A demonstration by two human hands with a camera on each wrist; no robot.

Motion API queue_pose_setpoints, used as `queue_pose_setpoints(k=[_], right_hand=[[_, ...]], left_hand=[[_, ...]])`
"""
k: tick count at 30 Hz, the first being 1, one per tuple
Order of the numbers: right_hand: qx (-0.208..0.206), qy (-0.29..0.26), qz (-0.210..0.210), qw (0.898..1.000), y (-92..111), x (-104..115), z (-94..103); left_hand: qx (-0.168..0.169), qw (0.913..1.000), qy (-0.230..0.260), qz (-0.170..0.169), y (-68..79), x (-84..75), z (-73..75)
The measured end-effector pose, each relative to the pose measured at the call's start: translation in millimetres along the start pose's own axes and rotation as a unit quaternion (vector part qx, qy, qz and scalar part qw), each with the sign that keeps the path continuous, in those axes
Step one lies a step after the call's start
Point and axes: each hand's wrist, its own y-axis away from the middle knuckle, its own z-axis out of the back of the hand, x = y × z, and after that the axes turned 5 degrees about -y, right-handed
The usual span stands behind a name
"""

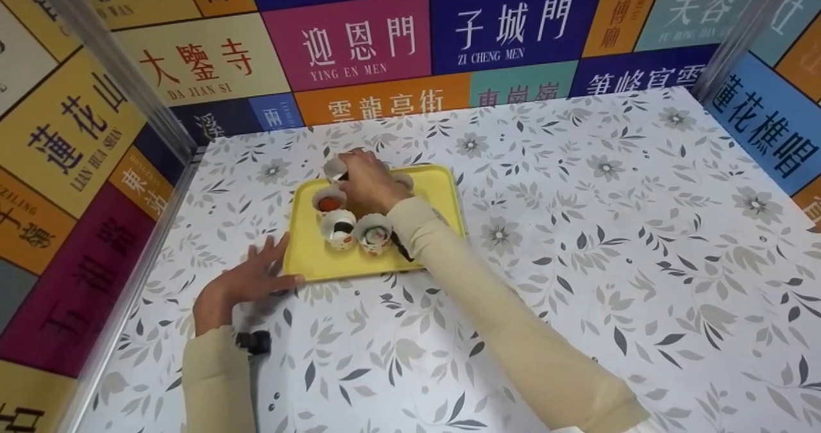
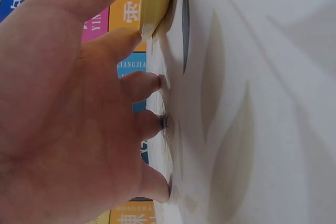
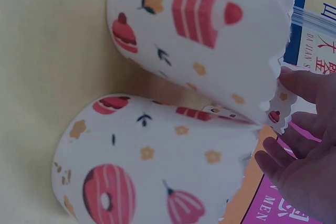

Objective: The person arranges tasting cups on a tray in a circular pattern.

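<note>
On a yellow tray [image 1: 308, 263] stand several paper baking cups with small sushi pieces inside. My right hand [image 1: 371, 183] reaches over the tray and pinches the rim of the far-left paper cup [image 1: 333, 168]; thumb and fingers at its scalloped edge show in the right wrist view. Nearer are a cup with orange filling [image 1: 329, 203], one with a black-banded white piece [image 1: 340, 228] and one with a round roll [image 1: 373, 234]. Another cup [image 1: 404, 179] is partly hidden behind my right hand. My left hand [image 1: 250, 276], fingers spread, touches the tray's left edge.
The table [image 1: 577, 260] wears a white leaf-patterned cover. Panels with coloured signs [image 1: 365, 42] rise behind it and at both sides. A black wrist camera [image 1: 254, 342] sits at my left wrist. Two printed cups, one of them this cup [image 3: 152, 166], fill the right wrist view.
</note>
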Motion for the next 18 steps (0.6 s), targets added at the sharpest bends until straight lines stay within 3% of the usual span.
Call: queue_pose_setpoints(k=[4,18], right_hand=[[0.0,0.002,0.001,1.0,1.1,-2.4,-0.1],[0.016,0.042,0.011,0.999,-4.5,-6.1,-2.0]], left_hand=[[-0.004,0.9998,-0.014,-0.01,-0.7,0.2,-0.2],[-0.002,0.9998,-0.011,0.016,-0.1,-0.1,0.6]])
